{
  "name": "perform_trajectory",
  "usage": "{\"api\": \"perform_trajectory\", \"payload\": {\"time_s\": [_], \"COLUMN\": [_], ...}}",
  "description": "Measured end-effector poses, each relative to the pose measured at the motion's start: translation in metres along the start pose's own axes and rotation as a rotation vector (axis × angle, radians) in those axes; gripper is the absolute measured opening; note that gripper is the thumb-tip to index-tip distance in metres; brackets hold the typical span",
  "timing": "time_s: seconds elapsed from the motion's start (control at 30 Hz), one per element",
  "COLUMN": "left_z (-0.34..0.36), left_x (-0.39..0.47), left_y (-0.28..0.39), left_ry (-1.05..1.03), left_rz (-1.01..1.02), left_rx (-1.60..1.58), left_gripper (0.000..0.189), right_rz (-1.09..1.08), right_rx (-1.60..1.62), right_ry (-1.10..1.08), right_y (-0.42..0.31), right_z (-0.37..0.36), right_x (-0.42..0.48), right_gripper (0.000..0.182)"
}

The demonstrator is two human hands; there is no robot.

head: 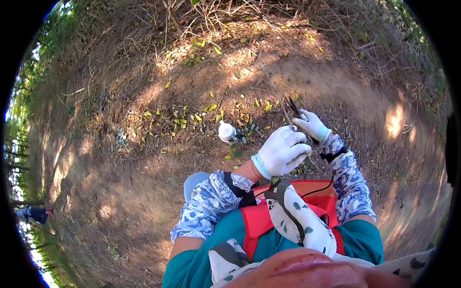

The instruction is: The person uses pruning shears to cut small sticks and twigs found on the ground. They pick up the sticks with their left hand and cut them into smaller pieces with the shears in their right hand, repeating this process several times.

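My left hand (282,151), in a white work glove, is closed around a thin woody stem (285,112). The stem runs up and away from the fist, and a short end pokes out below it. My right hand (314,126), also gloved in white, grips a dark-bladed cutting tool (293,105), which looks like pruning shears. Its blades lie close beside the stem; I cannot tell whether they touch it. Part of the tool's handle is hidden in the glove. To the left of my hands, a white-lidded bottle (227,132) stands on the ground.
Yellow and green fallen leaves (180,122) lie around the bottle on dry brown soil. Bare branches (205,18) tangle at the top. A red apron (259,223) and a hanging patterned cloth (293,212) are below my hands. Another person (34,215) is at the far left.
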State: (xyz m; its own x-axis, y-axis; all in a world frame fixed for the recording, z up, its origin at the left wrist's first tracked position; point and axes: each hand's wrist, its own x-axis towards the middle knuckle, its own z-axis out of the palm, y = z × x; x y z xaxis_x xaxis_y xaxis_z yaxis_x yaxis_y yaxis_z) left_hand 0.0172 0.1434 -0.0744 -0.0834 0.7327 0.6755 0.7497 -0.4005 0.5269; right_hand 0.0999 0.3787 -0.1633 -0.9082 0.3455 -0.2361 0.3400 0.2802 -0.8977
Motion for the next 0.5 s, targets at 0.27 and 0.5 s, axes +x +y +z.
{"api": "perform_trajectory", "payload": {"time_s": [0.27, 0.5], "left_z": [0.042, 0.06], "left_x": [-0.002, -0.013], "left_y": [0.014, 0.009], "left_ry": [-0.204, -0.243], "left_rz": [-0.014, -0.16], "left_rx": [-0.079, -0.058], "left_gripper": [0.026, 0.021], "right_rz": [-0.008, 0.002], "right_rx": [0.563, 0.317], "right_ry": [0.143, 0.336], "right_y": [0.014, 0.039], "right_z": [-0.014, -0.037], "right_x": [-0.051, -0.069], "right_gripper": [0.022, 0.025]}}
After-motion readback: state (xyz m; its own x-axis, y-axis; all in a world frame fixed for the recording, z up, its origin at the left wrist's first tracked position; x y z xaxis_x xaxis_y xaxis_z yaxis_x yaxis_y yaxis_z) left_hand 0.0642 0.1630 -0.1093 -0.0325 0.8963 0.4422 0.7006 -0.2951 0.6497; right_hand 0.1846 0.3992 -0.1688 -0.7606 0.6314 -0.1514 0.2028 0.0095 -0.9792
